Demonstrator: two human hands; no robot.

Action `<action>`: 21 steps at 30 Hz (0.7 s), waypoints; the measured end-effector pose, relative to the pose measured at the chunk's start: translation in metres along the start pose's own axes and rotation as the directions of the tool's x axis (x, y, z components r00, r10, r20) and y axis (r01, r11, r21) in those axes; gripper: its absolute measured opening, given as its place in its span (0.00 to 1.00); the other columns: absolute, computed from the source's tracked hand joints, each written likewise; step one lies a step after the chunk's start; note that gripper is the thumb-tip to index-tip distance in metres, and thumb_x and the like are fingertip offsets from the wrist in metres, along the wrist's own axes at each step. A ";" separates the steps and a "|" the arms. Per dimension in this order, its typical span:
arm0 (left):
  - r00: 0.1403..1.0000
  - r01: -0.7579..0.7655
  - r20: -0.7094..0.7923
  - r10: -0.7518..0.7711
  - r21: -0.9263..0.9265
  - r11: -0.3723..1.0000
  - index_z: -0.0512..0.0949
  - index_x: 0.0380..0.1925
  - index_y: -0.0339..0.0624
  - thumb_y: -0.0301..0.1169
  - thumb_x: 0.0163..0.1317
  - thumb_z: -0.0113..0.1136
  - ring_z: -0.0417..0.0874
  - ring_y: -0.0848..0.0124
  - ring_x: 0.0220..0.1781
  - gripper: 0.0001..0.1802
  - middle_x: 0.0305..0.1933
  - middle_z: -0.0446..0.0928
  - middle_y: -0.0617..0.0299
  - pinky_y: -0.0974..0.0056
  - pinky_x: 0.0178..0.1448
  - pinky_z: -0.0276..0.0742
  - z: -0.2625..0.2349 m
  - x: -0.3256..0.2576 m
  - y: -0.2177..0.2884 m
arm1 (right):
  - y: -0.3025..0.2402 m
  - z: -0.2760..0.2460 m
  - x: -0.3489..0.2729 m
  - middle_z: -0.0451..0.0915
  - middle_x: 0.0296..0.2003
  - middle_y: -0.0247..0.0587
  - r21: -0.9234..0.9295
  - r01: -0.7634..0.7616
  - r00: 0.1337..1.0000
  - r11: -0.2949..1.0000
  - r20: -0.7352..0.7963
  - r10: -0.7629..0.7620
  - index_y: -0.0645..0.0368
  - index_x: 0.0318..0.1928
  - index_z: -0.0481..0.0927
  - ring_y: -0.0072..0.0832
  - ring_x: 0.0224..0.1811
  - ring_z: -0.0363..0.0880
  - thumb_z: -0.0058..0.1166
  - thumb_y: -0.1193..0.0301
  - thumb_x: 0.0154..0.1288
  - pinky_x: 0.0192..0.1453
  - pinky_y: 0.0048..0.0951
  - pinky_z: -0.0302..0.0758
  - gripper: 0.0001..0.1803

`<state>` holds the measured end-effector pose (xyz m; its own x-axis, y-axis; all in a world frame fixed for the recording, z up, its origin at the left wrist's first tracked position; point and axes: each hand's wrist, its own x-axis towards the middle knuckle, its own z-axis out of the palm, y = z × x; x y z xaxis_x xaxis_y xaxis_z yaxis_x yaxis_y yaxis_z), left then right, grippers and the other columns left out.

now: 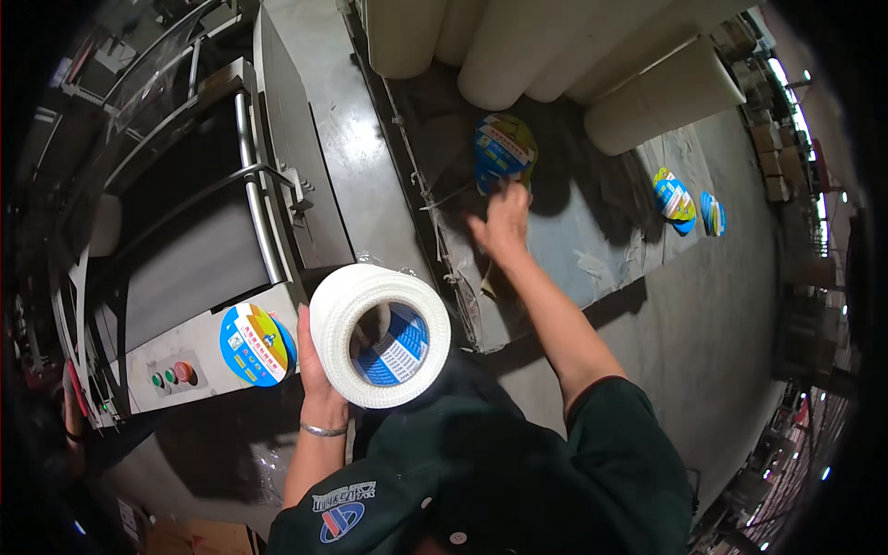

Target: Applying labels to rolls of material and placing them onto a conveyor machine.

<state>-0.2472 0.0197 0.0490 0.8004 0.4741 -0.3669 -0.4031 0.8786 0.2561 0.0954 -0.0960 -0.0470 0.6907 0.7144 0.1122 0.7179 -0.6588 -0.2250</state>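
1. Grey concrete floor (703, 305) fills the right of the view, with a workshop machine (185, 277) of grey metal on the left and a dark, plastic-covered pallet surface (592, 231) stretching ahead.
2. Large white rolls (564, 46) lie side by side along the far edge of that surface.
3. The left hand (319, 370) grips a white mesh tape roll (379, 335), fingers wrapped round its left rim, and holds it up close to the body, just beside the machine's front corner.
4. A blue and white round label (398, 347) shows through the roll's hollow core.
5. A metal bangle (324, 430) sits on the left wrist.
6. The right hand (501, 222) reaches forward over the covered surface, its fingertips at a stack of round blue and yellow labels (504, 150); whether it has pinched one or only touches the stack cannot be told.
7. Another round label (254, 344) in blue, yellow and white lies on the machine's panel, just beside the held roll.
8. Coloured buttons (176, 375) sit on that panel to the left of it.
9. Two more small label piles (686, 202) lie well apart, farther right on the covered surface.
10. A curved metal rail (259, 222) runs along the machine's belt.
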 end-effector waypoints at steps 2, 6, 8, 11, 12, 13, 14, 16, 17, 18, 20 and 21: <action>0.996 -0.022 -0.086 0.027 0.061 0.998 0.81 0.56 0.39 0.57 0.79 0.44 0.87 0.67 0.40 0.31 0.43 0.86 0.56 0.59 0.46 0.85 0.004 0.011 -0.007 | 0.048 0.027 0.030 0.58 0.75 0.58 0.021 -0.103 0.988 0.994 -0.109 0.105 0.68 0.70 0.67 0.55 0.75 0.59 0.76 0.67 0.51 0.80 0.47 0.60 0.47; 0.881 -0.019 -0.462 0.107 0.190 0.982 0.86 0.46 0.46 0.58 0.78 0.48 0.80 0.71 0.25 0.29 0.28 0.84 0.64 0.61 0.36 0.79 0.025 0.013 -0.013 | 0.087 0.041 0.092 0.76 0.62 0.62 0.004 0.019 1.000 1.000 0.009 -0.019 0.62 0.66 0.73 0.58 0.64 0.74 0.67 0.59 0.65 0.69 0.50 0.71 0.34; 0.836 -0.017 -0.536 0.120 0.194 0.981 0.87 0.47 0.46 0.58 0.78 0.48 0.82 0.71 0.27 0.29 0.30 0.85 0.63 0.61 0.37 0.80 0.028 0.013 -0.013 | 0.069 0.041 0.089 0.79 0.55 0.59 0.147 0.042 0.998 0.988 0.037 -0.048 0.61 0.58 0.77 0.57 0.59 0.77 0.62 0.62 0.68 0.64 0.50 0.75 0.23; 0.947 -0.044 -0.311 0.083 0.129 0.991 0.82 0.56 0.41 0.56 0.79 0.44 0.89 0.68 0.42 0.31 0.46 0.88 0.58 0.61 0.42 0.87 -0.004 0.011 -0.014 | 0.075 0.051 0.070 0.82 0.47 0.56 0.183 0.072 0.996 0.981 0.044 -0.081 0.58 0.48 0.80 0.56 0.51 0.81 0.56 0.67 0.70 0.55 0.51 0.79 0.11; 0.950 -0.049 -0.299 0.089 0.138 0.989 0.80 0.59 0.39 0.56 0.80 0.43 0.91 0.67 0.45 0.32 0.49 0.88 0.56 0.61 0.42 0.89 -0.004 0.014 -0.015 | 0.087 0.057 0.063 0.82 0.45 0.55 0.164 0.082 0.995 0.983 0.043 -0.090 0.58 0.46 0.80 0.55 0.49 0.82 0.54 0.69 0.71 0.52 0.51 0.80 0.08; 0.933 -0.048 -0.347 0.093 0.135 0.990 0.80 0.59 0.40 0.56 0.80 0.43 0.91 0.67 0.44 0.31 0.49 0.88 0.57 0.61 0.42 0.89 0.009 0.017 -0.014 | 0.089 0.058 0.058 0.82 0.45 0.55 0.121 0.116 0.992 0.986 0.031 -0.120 0.58 0.45 0.80 0.55 0.49 0.82 0.52 0.70 0.71 0.52 0.51 0.81 0.08; 0.893 -0.057 -0.438 0.102 0.116 0.992 0.80 0.59 0.40 0.56 0.80 0.44 0.90 0.67 0.44 0.31 0.50 0.88 0.57 0.61 0.42 0.88 0.018 0.025 -0.017 | 0.093 0.058 0.053 0.81 0.44 0.56 0.076 0.148 0.989 0.986 0.019 -0.150 0.59 0.45 0.79 0.54 0.48 0.83 0.49 0.71 0.71 0.51 0.51 0.81 0.08; 0.986 -0.073 -0.146 0.083 0.070 0.995 0.80 0.59 0.40 0.55 0.80 0.44 0.89 0.67 0.47 0.31 0.52 0.87 0.58 0.61 0.48 0.87 -0.020 0.029 -0.017 | 0.092 0.052 0.052 0.81 0.44 0.56 0.026 0.207 0.978 0.978 0.019 -0.208 0.59 0.43 0.79 0.53 0.48 0.83 0.47 0.72 0.70 0.50 0.51 0.81 0.08; 0.970 -0.082 -0.222 0.098 0.078 0.994 0.80 0.59 0.41 0.56 0.80 0.45 0.88 0.67 0.49 0.30 0.52 0.87 0.58 0.60 0.51 0.85 -0.011 0.035 -0.019 | 0.093 0.043 0.053 0.81 0.43 0.55 0.011 0.231 0.973 0.973 0.029 -0.231 0.59 0.42 0.80 0.53 0.47 0.83 0.48 0.73 0.69 0.50 0.51 0.81 0.08; 0.949 -0.088 -0.297 0.110 0.086 0.992 0.80 0.58 0.42 0.56 0.79 0.45 0.87 0.66 0.50 0.30 0.52 0.86 0.59 0.59 0.54 0.83 -0.001 0.041 -0.019 | 0.093 0.033 0.054 0.81 0.42 0.55 -0.005 0.253 0.967 0.967 0.040 -0.253 0.59 0.41 0.80 0.53 0.47 0.83 0.48 0.74 0.68 0.50 0.50 0.82 0.07; 0.897 -0.112 -0.414 0.156 0.127 0.985 0.83 0.54 0.45 0.56 0.79 0.47 0.88 0.68 0.42 0.28 0.45 0.88 0.62 0.60 0.44 0.86 0.015 0.047 -0.017 | 0.080 0.006 0.050 0.82 0.43 0.51 -0.097 0.255 0.966 0.962 0.080 -0.248 0.59 0.44 0.82 0.51 0.48 0.83 0.53 0.78 0.59 0.50 0.48 0.82 0.12; 0.879 -0.139 -0.451 0.156 0.071 0.988 0.83 0.54 0.45 0.56 0.78 0.47 0.87 0.68 0.45 0.28 0.48 0.87 0.61 0.59 0.48 0.86 0.014 0.043 -0.009 | 0.011 -0.046 0.041 0.83 0.44 0.51 0.021 0.309 0.949 0.951 -0.073 -0.307 0.60 0.49 0.82 0.50 0.49 0.83 0.54 0.82 0.55 0.52 0.46 0.81 0.19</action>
<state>-0.2029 0.0313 0.0430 0.4404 0.5797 -0.6856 -0.4780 0.7978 0.3675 0.1357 -0.0852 -0.0004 0.4413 0.8629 0.2463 0.8944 -0.4003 -0.1996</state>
